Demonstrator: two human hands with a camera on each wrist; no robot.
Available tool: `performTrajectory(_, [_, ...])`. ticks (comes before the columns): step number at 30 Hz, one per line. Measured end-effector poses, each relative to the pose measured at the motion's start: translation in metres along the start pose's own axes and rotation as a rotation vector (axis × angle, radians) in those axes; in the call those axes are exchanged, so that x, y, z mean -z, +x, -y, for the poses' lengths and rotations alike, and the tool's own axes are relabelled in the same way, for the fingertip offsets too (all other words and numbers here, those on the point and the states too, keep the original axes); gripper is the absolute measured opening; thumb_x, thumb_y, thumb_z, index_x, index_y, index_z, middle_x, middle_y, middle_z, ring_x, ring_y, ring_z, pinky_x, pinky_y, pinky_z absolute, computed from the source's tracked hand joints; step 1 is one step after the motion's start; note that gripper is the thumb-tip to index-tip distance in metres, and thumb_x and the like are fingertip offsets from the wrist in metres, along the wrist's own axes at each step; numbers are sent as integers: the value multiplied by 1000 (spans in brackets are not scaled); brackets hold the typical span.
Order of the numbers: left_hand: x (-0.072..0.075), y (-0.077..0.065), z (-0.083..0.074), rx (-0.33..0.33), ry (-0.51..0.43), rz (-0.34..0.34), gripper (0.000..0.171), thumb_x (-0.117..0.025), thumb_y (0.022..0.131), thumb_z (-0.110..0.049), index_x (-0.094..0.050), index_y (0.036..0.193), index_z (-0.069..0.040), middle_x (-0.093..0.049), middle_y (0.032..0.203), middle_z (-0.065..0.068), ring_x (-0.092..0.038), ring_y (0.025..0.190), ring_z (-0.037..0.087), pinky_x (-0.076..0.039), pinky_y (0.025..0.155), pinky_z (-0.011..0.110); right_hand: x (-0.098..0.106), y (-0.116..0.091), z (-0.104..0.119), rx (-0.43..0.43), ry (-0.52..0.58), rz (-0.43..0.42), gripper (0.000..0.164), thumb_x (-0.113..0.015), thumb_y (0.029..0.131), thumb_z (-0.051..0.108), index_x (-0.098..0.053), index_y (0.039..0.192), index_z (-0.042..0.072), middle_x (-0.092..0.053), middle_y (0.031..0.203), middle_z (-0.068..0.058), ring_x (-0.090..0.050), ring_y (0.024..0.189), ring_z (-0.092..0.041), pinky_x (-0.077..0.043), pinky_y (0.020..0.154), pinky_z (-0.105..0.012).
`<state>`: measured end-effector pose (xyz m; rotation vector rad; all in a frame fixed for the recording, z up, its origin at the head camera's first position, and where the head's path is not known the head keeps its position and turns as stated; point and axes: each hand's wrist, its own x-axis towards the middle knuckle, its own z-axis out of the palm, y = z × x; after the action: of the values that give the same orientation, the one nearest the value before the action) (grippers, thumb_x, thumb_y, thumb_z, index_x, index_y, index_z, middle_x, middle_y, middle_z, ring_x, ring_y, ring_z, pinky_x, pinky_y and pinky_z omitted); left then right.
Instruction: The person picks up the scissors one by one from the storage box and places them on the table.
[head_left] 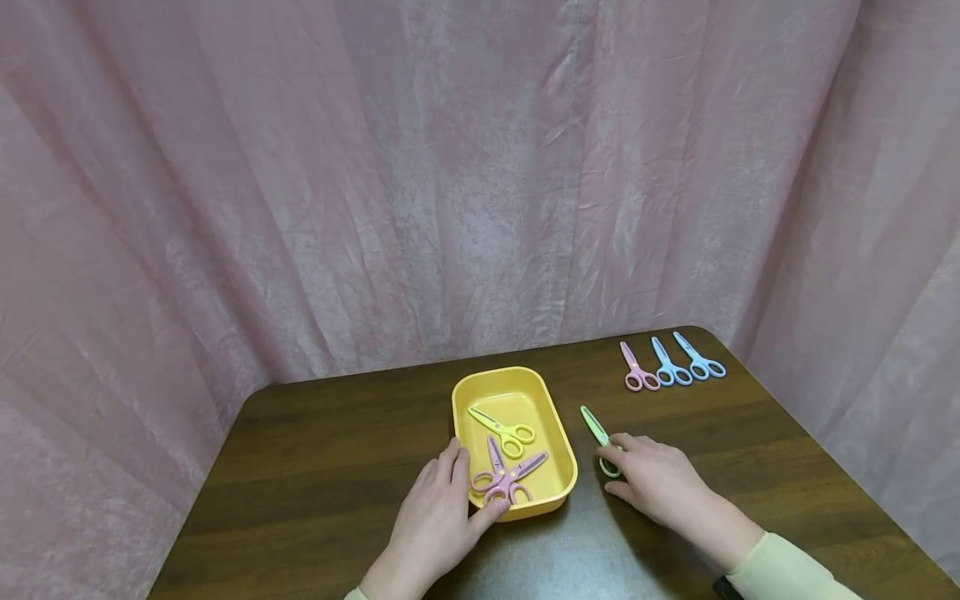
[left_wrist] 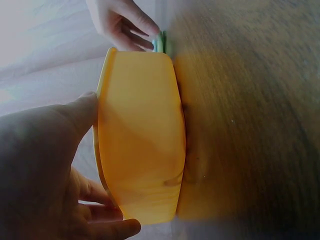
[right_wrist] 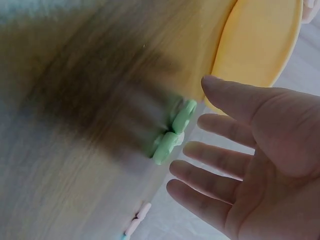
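Observation:
My left hand point(head_left: 435, 521) holds the yellow tray point(head_left: 557, 429) at its near left corner, thumb on the near rim and fingers along the left side. In the left wrist view the tray's outer wall point(left_wrist: 140, 130) fills the middle. Inside the tray are a yellow pair of scissors point(head_left: 501, 428) and overlapping pink scissors point(head_left: 512, 475), partly behind my thumb. My right hand point(head_left: 658, 482) hovers over a green pair of scissors point(head_left: 594, 423) right of the tray. Its fingers are spread, apart from the green handles point(right_wrist: 182, 117) in the right wrist view.
At the back right of the dark wooden table point(head_left: 337, 450) lie a pink pair of scissors point(head_left: 633, 367) and two blue pairs, one point(head_left: 666, 363) beside the other point(head_left: 697, 358). Pink curtains point(head_left: 465, 183) hang behind the table and along its sides.

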<state>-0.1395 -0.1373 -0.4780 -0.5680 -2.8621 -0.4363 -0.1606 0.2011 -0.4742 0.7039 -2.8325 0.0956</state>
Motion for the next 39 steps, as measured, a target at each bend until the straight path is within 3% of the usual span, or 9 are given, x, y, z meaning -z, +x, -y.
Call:
performTrajectory(7, [0, 0, 0, 3, 0, 5, 93, -70, 101, -68, -53, 155, 6, -50, 161, 26, -58, 139, 44, -52, 113, 55, 4, -11, 4, 18, 7, 51, 53, -94, 88, 35, -77, 132, 9, -72, 136, -16, -70, 124, -36, -62, 95, -54])
performTrajectory(13, [1, 0, 0, 6, -2, 10, 94, -70, 101, -68, -53, 155, 7, -49, 161, 26, -57, 140, 45, -52, 113, 55, 0, -15, 2, 49, 8, 46, 57, -93, 87, 39, -76, 132, 9, -71, 140, -18, -69, 126, -39, -60, 99, -55])
performTrajectory(39, [0, 1, -1, -5, 9, -27, 90, -73, 100, -64, -55, 153, 6, -52, 160, 26, -59, 138, 44, -52, 113, 54, -7, -15, 6, 20, 39, 93, 60, -90, 92, 38, -74, 138, 3, -68, 145, -21, -67, 131, -43, -57, 106, -56])
